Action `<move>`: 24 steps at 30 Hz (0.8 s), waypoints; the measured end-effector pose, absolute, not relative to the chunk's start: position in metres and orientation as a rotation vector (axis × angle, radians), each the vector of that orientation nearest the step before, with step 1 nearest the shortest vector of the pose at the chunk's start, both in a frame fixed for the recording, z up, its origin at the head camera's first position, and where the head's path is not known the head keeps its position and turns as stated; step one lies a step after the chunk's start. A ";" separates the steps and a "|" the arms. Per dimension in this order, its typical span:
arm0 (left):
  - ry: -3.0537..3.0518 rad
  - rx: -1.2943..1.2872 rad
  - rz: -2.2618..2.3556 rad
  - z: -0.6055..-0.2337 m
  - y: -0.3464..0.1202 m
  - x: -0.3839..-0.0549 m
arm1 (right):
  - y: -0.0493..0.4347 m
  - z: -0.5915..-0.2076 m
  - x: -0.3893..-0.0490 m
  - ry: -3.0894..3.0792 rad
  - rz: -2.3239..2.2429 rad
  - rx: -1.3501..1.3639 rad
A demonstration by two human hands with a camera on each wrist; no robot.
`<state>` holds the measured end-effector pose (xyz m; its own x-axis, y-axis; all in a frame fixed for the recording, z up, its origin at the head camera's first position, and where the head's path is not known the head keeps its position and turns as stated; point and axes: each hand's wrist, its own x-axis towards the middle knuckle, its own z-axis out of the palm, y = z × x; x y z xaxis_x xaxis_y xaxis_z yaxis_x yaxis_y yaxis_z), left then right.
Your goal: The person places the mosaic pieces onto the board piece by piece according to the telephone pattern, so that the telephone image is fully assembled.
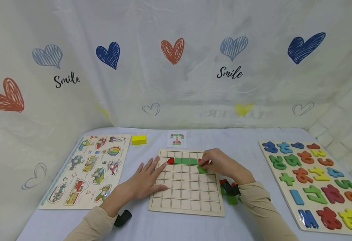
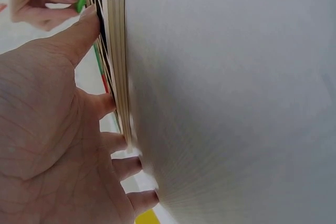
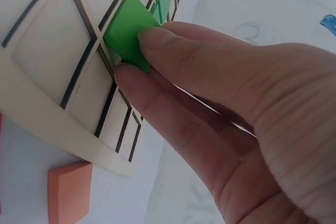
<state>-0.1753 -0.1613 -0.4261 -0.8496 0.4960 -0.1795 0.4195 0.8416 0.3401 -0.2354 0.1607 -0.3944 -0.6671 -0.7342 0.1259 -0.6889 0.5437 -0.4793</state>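
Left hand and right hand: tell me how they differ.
The left hand has its fingers spread; the right hand has its fingers bent.
The left hand holds no tile; the right hand pinches a green tile.
The left hand is at the left edge of the grid board; the right hand is over its upper right part.
Both come out of tan sleeves.

The backdrop [image 1: 176,87] reads "Smile" [image 1: 230,72] twice, the puzzle board [image 1: 308,206] 4 [image 1: 335,172], 5 [image 1: 344,184]
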 end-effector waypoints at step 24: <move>2.757 0.696 0.425 -0.425 -0.162 -0.175 | 0.167 -0.396 -0.239 2.728 -0.751 -1.196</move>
